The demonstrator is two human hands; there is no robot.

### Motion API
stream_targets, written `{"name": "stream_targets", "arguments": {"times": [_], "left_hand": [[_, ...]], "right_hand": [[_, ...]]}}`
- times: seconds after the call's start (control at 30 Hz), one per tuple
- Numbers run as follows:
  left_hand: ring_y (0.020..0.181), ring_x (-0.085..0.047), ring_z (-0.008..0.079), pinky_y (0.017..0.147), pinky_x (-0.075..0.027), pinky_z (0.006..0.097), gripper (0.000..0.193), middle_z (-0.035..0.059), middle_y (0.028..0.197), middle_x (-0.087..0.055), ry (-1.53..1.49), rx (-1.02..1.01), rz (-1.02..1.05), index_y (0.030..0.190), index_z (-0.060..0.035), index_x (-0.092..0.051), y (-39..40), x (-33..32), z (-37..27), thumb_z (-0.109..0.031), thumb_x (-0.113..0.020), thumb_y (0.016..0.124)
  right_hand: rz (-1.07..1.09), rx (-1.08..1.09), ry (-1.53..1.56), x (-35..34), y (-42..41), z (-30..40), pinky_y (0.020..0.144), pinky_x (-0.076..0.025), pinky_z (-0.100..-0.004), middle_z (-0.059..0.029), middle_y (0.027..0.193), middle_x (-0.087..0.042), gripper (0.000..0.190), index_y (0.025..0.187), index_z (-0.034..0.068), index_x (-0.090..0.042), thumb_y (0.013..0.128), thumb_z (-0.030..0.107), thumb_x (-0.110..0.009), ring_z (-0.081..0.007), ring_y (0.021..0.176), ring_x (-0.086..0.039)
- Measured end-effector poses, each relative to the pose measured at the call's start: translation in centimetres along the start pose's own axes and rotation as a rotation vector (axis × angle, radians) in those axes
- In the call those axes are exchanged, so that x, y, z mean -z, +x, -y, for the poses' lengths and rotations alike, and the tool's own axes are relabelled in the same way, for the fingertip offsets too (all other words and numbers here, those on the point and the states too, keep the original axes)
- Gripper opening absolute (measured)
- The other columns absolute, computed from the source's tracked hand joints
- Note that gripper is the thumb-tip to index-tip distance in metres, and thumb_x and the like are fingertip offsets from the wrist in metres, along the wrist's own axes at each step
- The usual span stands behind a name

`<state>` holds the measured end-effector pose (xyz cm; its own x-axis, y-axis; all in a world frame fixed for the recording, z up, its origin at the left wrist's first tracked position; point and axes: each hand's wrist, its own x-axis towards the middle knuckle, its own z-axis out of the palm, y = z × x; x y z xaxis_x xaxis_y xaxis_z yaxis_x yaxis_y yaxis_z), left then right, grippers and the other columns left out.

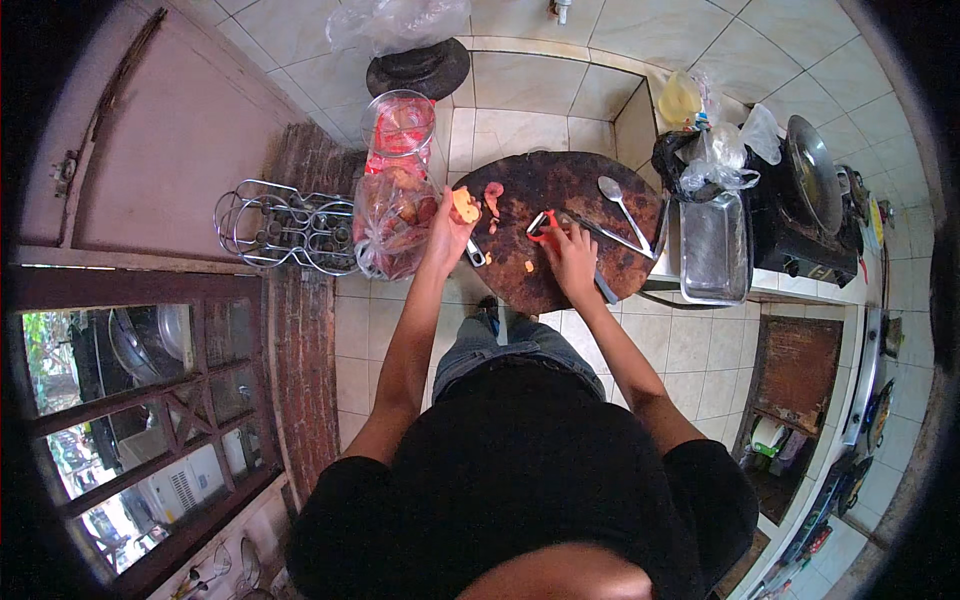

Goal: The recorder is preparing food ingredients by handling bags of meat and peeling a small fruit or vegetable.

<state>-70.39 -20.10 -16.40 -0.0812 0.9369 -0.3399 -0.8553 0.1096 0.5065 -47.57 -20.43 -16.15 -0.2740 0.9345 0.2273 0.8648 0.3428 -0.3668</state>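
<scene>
My left hand point(450, 229) holds a peeled orange piece of root vegetable point(466, 205), probably sweet potato, above the left rim of a round, dark-stained wooden board point(517, 289). My right hand point(574, 259) is palm down over the board, its fingertips on a red-handled peeler point(540, 225) with a metal blade. Reddish peelings point(493, 196) lie between the hands, with a few small orange scraps point(529, 265) closer to me. A grey handle point(606, 288) shows beside my right wrist. Farther right, a metal spoon point(610, 189) touches a long, thin metal utensil point(622, 240).
Left of the board sits a clear plastic bag of reddish-brown tubers point(394, 217), beside a wire rack point(289, 225). A mesh strainer point(397, 124) rests on a red packet point(397, 161). To the right are a metal tray point(714, 251), plastic bags point(720, 161) and a wok point(814, 176) on a stove point(802, 240).
</scene>
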Motion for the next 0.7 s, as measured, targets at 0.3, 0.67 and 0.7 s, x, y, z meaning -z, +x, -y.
{"name": "stream_targets", "arguments": {"times": [0.3,0.67,0.7], "left_hand": [[0.093,-0.053,0.0188,0.086,-0.043,0.0306,0.041,0.0068,0.096,-0.055,0.004,0.017,-0.028,0.109,-0.0043,-0.049,-2.1,0.7,0.0,-0.04,-0.048,0.088],[0.093,-0.053,0.0177,0.083,-0.043,0.0304,0.038,0.0049,0.096,-0.055,-0.042,-0.006,-0.063,0.107,-0.0056,-0.05,-3.2,2.1,-0.5,-0.039,-0.047,0.088],[0.093,-0.053,0.0177,0.083,-0.043,0.0304,0.038,0.0049,0.096,-0.055,-0.044,-0.007,-0.066,0.107,-0.0056,-0.05,-3.4,2.0,-0.6,-0.039,-0.047,0.088]], "right_hand": [[0.182,0.006,-0.029,1.1,-2.4,1.4,0.09,-0.025,-0.0506,-0.0111,0.115,-0.041,0.021,0.084,0.02,-0.064,0.072,0.037,-0.064,-0.0324,0.109,-0.036],[0.284,0.393,0.093,-2.2,5.0,2.0,0.087,-0.03,-0.0441,-0.0062,0.108,-0.044,0.018,0.079,0.023,-0.067,0.067,0.037,-0.066,-0.0269,0.107,-0.037],[0.343,0.413,0.122,-1.5,5.2,1.9,0.088,-0.029,-0.0441,-0.0058,0.106,-0.044,0.019,0.078,0.023,-0.067,0.066,0.038,-0.067,-0.0267,0.107,-0.037]]}}
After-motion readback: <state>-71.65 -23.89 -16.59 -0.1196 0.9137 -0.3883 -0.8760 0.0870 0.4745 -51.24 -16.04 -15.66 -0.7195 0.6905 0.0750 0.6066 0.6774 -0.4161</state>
